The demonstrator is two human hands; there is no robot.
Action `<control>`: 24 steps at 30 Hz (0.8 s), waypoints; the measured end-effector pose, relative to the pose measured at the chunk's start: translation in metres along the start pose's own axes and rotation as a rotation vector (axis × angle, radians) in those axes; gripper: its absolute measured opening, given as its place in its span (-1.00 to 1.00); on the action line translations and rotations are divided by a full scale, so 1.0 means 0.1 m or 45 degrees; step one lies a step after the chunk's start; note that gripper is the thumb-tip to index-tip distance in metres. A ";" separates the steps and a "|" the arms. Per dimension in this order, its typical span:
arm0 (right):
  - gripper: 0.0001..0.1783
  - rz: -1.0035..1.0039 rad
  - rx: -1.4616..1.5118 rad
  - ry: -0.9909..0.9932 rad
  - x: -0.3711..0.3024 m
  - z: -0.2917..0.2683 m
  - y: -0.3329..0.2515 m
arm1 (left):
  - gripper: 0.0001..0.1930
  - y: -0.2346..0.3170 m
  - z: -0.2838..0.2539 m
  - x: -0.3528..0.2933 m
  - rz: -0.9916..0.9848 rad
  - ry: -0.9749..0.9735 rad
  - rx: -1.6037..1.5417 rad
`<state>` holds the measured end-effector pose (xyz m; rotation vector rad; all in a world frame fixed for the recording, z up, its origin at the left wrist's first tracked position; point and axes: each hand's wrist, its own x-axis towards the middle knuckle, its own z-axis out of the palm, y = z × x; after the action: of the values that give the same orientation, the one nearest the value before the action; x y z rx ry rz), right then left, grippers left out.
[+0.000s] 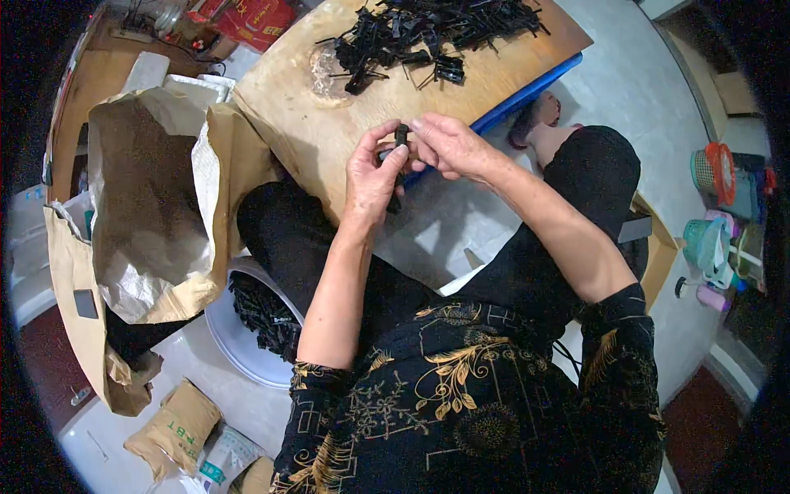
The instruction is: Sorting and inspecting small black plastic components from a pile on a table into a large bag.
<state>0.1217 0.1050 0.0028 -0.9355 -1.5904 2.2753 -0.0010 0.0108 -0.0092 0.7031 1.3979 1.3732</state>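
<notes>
Black and small, a piece (pixel 401 136) is pinched in the left hand (pixel 370 177) by the near edge of the wooden desk (pixel 288 107). Fingers hide part of it. The right hand (pixel 453 148) is bent close beside it; I cannot tell if it grips. Both arms (pixel 333 305) reach toward the desk. Across the desk, a heap of black bits (pixel 432 37) is cut off at the top. Left of the desk are a brown paper bag (pixel 152 189) and a white tub (pixel 222 350) of dark bits (pixel 262 317).

The left hand (pixel 372 179) holds a narrow black piece (pixel 401 136).
</notes>
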 end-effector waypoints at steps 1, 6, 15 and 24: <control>-0.69 0.070 0.059 -0.005 -0.01 -0.01 0.02 | -0.67 0.00 0.00 0.01 0.002 0.031 -0.024; -0.68 0.172 0.143 -0.047 -0.01 0.07 -0.01 | -0.68 -0.01 0.00 0.05 -0.020 0.111 0.052; -0.62 0.115 0.071 -0.027 0.12 0.08 0.03 | -0.68 -0.05 0.01 0.13 0.019 0.172 0.112; -0.68 0.098 0.039 0.058 0.28 0.13 0.07 | -0.74 -0.05 0.06 0.19 0.344 0.331 0.421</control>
<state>0.0940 0.1065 -0.0114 -1.0505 -1.5218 2.3051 -0.0005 0.0292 -0.0175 0.9841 1.8140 1.4973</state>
